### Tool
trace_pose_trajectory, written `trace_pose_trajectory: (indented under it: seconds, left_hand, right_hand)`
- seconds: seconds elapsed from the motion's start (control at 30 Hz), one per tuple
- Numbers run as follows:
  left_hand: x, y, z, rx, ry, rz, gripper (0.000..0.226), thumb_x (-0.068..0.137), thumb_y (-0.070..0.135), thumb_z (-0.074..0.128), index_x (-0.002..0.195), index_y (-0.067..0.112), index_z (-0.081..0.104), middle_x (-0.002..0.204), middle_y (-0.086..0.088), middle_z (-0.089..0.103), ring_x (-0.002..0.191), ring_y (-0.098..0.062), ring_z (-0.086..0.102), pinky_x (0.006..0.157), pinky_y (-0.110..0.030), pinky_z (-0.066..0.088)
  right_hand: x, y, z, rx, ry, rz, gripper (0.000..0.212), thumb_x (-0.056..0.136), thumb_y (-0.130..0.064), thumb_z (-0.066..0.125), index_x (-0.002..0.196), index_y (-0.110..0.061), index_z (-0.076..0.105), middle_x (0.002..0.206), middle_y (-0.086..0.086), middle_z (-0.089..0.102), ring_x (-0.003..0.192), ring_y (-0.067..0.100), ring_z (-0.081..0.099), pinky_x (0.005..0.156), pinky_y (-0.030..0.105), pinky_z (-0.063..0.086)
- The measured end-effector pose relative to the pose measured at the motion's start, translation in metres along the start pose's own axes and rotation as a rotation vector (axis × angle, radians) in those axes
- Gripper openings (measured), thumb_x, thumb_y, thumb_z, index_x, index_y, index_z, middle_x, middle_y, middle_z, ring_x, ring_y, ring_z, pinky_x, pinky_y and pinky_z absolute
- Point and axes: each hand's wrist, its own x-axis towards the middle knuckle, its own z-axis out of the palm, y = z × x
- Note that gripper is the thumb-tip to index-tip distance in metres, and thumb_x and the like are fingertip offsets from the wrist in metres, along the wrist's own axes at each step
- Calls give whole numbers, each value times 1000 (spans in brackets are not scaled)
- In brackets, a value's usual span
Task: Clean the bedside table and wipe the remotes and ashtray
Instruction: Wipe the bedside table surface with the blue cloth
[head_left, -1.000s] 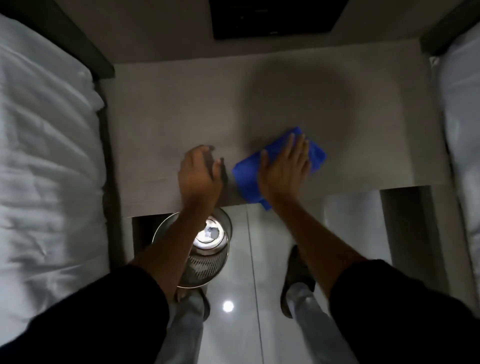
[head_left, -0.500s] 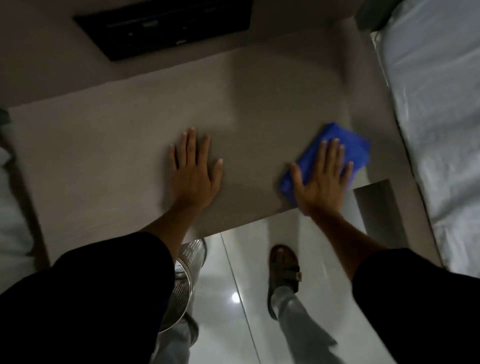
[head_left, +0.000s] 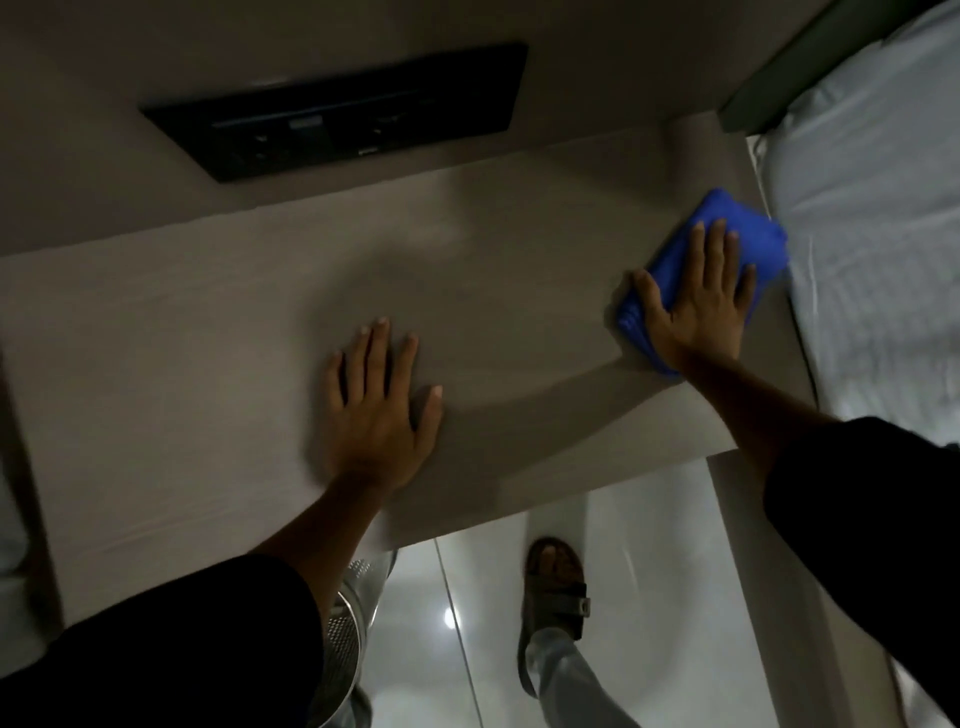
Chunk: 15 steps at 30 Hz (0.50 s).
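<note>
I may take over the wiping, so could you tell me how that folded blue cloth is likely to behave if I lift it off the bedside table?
The folded blue cloth would probably go floppy and unfold, since it bunches softly under the right hand. It looks light. On the smooth bedside table it should slide easily.

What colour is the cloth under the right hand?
Bright blue; the cloth shows clearly in the head view, pressed flat under the right hand.
</note>
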Motion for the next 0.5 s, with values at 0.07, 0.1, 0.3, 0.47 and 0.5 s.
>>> trace_pose_trajectory:
  seconds: [0.07, 0.1, 0.3, 0.47, 0.5]
  left_hand:
    - [-2, 1, -2, -12, -6, -5, 63, 94, 53, 33, 147, 19, 37, 158, -14, 32, 145, -34, 29, 118, -53, 20]
    - [-2, 1, -3, -20, -15, -13, 63, 94, 53, 34, 147, 19, 37, 158, -14, 32, 145, -34, 29, 118, -53, 19]
    - [1, 0, -2, -83, -42, 7, 66, 94, 54, 31, 149, 18, 31, 159, -16, 27, 147, -34, 23, 119, -54, 17]
    - [-5, -11, -7, -239, -14, 25, 62, 95, 49, 37, 148, 18, 34, 159, -12, 29, 148, -27, 23, 121, -49, 15]
    - [-10, -21, -9, -280, 8, 15, 60, 96, 47, 39, 148, 16, 35, 158, -13, 31, 148, -27, 25, 121, -48, 17]
  right_hand:
    - [18, -10, -1, -13, 13, -24, 85, 87, -67, 28, 150, -13, 10, 161, 8, 8, 148, 23, 3, 119, 52, 4]
    - [27, -18, -1, -11, 8, -39, 85, 87, -67, 28, 150, -12, 11, 161, 8, 9, 148, 24, 4, 119, 53, 5]
    - [42, -105, 5, -16, -56, -249, 88, 86, -72, 22, 151, -15, 7, 161, 7, 8, 148, 25, 4, 118, 54, 4]
    - [-17, -185, 26, -71, -73, -447, 84, 89, -69, 20, 151, -14, 6, 161, 8, 6, 148, 24, 3, 119, 53, 4]
    - [-28, -202, 31, -81, -69, -475, 84, 89, -69, 19, 151, -14, 7, 161, 8, 7, 148, 24, 3, 119, 53, 4]
